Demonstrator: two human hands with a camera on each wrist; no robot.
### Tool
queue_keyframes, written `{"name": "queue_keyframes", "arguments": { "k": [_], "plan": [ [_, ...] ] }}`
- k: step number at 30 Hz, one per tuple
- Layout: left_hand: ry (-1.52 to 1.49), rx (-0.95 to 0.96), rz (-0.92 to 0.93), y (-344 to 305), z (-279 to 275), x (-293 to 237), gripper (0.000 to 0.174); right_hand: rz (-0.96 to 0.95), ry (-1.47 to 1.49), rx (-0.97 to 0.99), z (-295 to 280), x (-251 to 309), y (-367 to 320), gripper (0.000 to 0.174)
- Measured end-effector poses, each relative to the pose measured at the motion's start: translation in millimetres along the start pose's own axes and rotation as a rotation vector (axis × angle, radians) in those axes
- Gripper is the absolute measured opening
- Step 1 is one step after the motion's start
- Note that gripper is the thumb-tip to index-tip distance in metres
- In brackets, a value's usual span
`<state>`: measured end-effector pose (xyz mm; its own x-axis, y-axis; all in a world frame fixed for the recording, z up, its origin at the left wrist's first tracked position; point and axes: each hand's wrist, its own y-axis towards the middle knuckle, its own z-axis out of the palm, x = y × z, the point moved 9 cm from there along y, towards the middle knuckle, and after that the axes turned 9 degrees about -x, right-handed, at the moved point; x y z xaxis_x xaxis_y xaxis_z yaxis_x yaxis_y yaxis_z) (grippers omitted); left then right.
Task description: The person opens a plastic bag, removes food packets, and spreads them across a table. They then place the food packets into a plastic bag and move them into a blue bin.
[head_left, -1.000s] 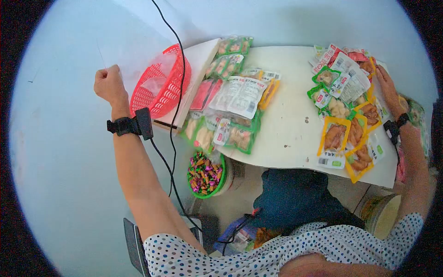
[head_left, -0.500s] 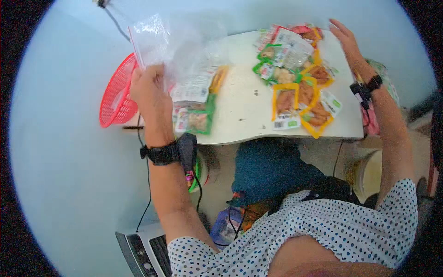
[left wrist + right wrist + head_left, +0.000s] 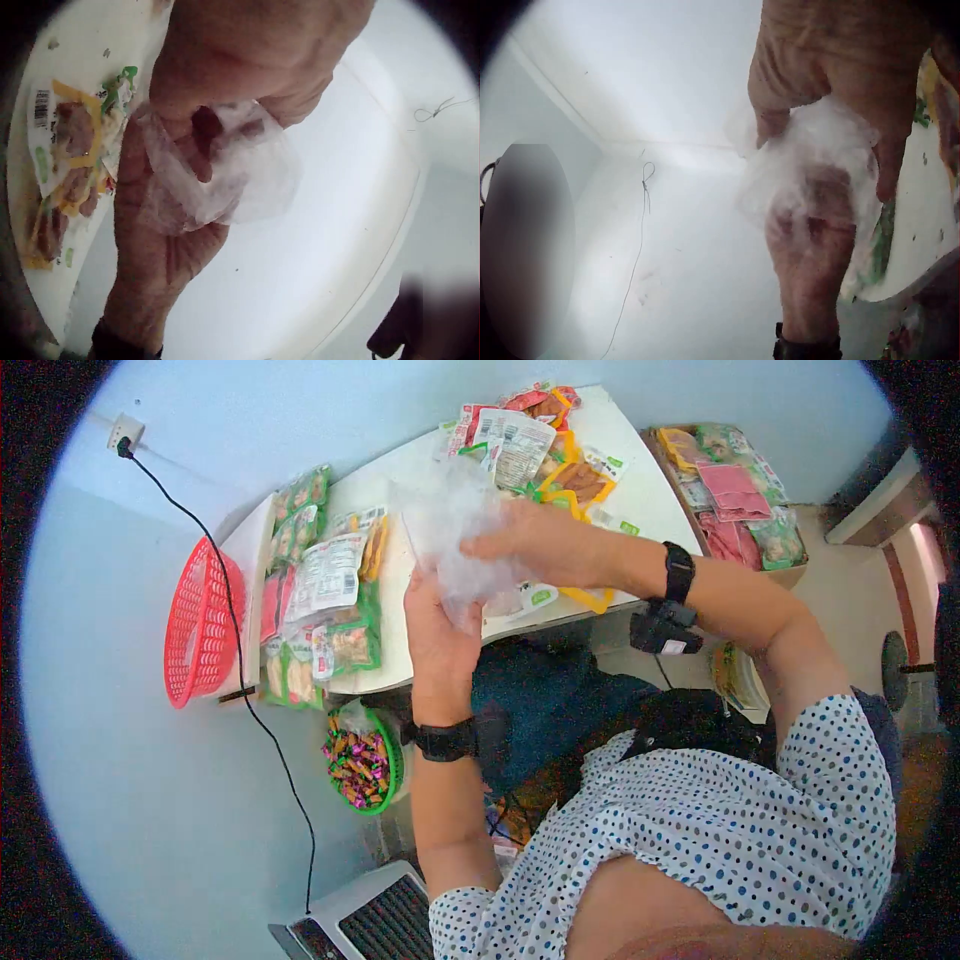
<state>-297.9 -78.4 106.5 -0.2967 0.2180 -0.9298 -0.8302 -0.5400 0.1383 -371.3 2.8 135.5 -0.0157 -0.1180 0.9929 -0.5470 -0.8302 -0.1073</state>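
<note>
Both hands are together over the front of the table, with a crumpled clear plastic bag [image 3: 448,515] between them. My left hand [image 3: 442,635] holds the bag from below, its fingers partly covered by the film. From the right, my right hand [image 3: 545,545] grips the bag with thumb and fingers spread around its sides. In the left wrist view the film [image 3: 259,180] bunches between the two palms. The right wrist view shows the left hand [image 3: 810,247] through the film, under the right one.
Vacuum-packed food packets [image 3: 325,585] lie at the table's left, and more packets [image 3: 515,445] at the back right. A red basket [image 3: 203,625] stands far left. A green-rimmed bucket of wrapped sweets [image 3: 360,765] is below. A box of packets [image 3: 740,495] stands right; a black cable [image 3: 250,710] hangs left.
The left hand has carried the plastic bag from beside the red basket rightward to over the table. The right hand has left the table's right edge and come in to grip the bag.
</note>
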Motion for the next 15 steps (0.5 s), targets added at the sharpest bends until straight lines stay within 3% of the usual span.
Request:
{"name": "queue_keyframes", "arguments": {
  "k": [1,2,4,5,9,11,14,15],
  "plan": [
    [-0.616,-0.023,-0.345,3,10,19,0.052,-0.014,-0.164,-0.045,-2,-1,0,0.039],
    [-0.445,-0.063,-0.208,7,2,15,0.049,-0.027,-0.331,-0.096,-4,-1,0,0.035],
    [-0.077,-0.146,0.071,4,1,-6,0.045,0.01,-0.183,-0.189,-13,-13,3,0.028],
    [0.046,-0.188,0.115,-7,1,-13,0.052,0.018,-0.187,-0.21,-20,-16,2,0.029],
    [0.389,-0.319,0.068,-21,-19,-16,0.055,-0.022,-0.125,-0.222,-37,-13,-2,0.028],
    [0.434,-0.421,0.172,-21,-31,-15,0.053,-0.019,0.041,-0.203,-36,-9,-9,0.027],
    [0.281,-0.307,0.174,-7,-15,12,0.039,-0.046,0.153,-0.105,-35,-12,-13,0.025],
    [0.157,-0.185,-0.01,-7,-5,22,0.022,-0.058,0.162,-0.057,-34,-12,-12,0.025]
  ]
}}
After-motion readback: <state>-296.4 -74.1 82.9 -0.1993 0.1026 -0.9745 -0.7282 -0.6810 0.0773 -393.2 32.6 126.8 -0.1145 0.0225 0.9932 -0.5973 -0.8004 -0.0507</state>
